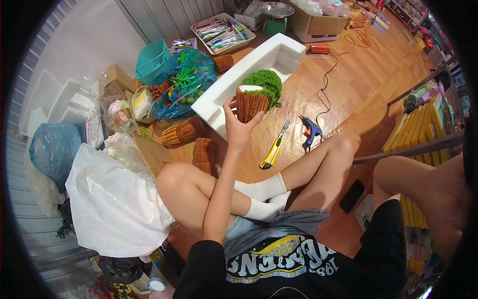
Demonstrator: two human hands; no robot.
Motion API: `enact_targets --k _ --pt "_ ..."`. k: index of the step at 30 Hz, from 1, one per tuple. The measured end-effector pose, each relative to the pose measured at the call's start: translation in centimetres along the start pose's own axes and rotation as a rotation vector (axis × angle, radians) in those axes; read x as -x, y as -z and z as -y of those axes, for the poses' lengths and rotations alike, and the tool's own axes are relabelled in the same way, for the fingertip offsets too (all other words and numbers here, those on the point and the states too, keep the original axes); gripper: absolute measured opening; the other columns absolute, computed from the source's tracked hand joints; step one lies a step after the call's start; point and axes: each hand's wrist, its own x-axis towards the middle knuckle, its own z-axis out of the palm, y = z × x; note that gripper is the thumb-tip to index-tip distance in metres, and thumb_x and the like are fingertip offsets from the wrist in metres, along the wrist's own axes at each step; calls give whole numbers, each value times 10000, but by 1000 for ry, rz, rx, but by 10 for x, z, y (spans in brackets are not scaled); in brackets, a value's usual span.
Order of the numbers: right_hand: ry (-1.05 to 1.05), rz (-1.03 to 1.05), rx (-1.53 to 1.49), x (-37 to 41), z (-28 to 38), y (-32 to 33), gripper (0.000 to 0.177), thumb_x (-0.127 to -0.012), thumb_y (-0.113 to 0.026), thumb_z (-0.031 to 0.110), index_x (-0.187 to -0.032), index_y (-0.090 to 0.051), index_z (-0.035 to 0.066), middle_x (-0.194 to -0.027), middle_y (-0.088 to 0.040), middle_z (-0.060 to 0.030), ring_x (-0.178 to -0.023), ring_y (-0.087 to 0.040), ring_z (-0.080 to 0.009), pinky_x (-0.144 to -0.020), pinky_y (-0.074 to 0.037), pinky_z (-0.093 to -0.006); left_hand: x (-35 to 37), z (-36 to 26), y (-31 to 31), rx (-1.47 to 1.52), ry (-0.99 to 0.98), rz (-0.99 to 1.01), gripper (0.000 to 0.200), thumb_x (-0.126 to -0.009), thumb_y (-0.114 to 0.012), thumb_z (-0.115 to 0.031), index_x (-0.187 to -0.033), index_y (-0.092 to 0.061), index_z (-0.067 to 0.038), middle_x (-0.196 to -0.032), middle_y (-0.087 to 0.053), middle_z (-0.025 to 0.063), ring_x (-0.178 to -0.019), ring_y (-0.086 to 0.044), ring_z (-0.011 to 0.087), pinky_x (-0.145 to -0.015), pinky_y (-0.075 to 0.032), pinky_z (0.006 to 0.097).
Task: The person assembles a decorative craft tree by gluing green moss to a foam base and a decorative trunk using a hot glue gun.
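Note:
My left hand (241, 128) is closed around a brown ribbed, trunk-shaped piece (252, 106). White foam shows at its top, with some green fuzzy strand along the rim. Just behind it, a bundle of thick green fuzzy cord (263, 79) overlaps the white foam box (214, 113). On the floor to the right lie a yellow utility knife (270, 152) with its blade out and a blue glue gun (311, 131) on its cord. My right arm (398, 174) bends up at the right edge; its hand is outside the view.
More brown ribbed pieces (181, 131) lie left of the foam box. Beyond them are a blue plastic bag (186, 92), a teal basket (153, 61) and a tray of pens (224, 16). A rack of yellow packs (416, 132) stands at right; a dark phone (352, 195) lies near my leg.

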Motion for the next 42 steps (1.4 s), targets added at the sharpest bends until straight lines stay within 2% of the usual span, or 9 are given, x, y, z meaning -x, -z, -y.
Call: enact_targets --k 12,16,18,22,28,37,42 --pt "26 -116 -14 3 20 2 433 -815 -583 346 -1014 -556 -38 -1071 -550 -172 -878 -555 -252 -704 -465 -350 -2 7 0 42 -23 3 821 -663 -822 -248 -1265 -320 -2 -1160 -474 185 -1013 -521 256 -866 -440 355" --pt "55 -168 -76 6 12 -11 419 -819 -578 334 -1016 -558 -36 -1070 -552 -166 -891 -551 -248 -725 -455 -351 -3 5 2 37 14 -23 821 -665 -821 -244 -1264 -318 2 -1168 -472 188 -1023 -521 258 -866 -441 358" --pt "67 -217 -124 9 6 -22 413 -821 -576 328 -1017 -559 -35 -1069 -553 -163 -897 -550 -246 -735 -450 -352 -5 8 -1 124 -12 -10 826 -664 -821 -247 -1265 -312 3 -1166 -476 189 -1025 -521 260 -875 -437 357" --pt "80 -309 -172 13 2 -34 400 -826 -571 316 -1018 -562 -34 -1068 -555 -156 -910 -546 -242 -756 -441 -353 -4 12 -1 26 -26 -2 830 -678 -814 -294 -1271 -305 -14 -1146 -480 161 -1027 -491 237 -892 -407 351" --pt "113 -360 -156 8 12 -30 380 -832 -563 299 -1021 -565 -31 -1066 -558 -146 -929 -540 -237 -786 -427 -354 -5 11 -2 40 -14 -8 841 -658 -821 -279 -1265 -314 7 -1156 -484 189 -1020 -509 263 -870 -431 361" --pt "241 -432 -101 -8 15 -26 352 -842 -552 273 -1026 -571 -28 -1063 -562 -131 -958 -532 -229 -832 -405 -357 -5 7 -1 25 -56 -17 822 -683 -810 -270 -1275 -311 4 -1168 -481 183 -1025 -508 266 -881 -427 358" --pt "241 -487 -106 -8 21 -32 337 -848 -545 258 -1028 -574 -26 -1062 -564 -123 -974 -527 -224 -858 -393 -358 -4 7 0 82 -10 -7 823 -679 -812 -264 -1273 -310 4 -1159 -482 181 -1020 -504 264 -874 -431 359"
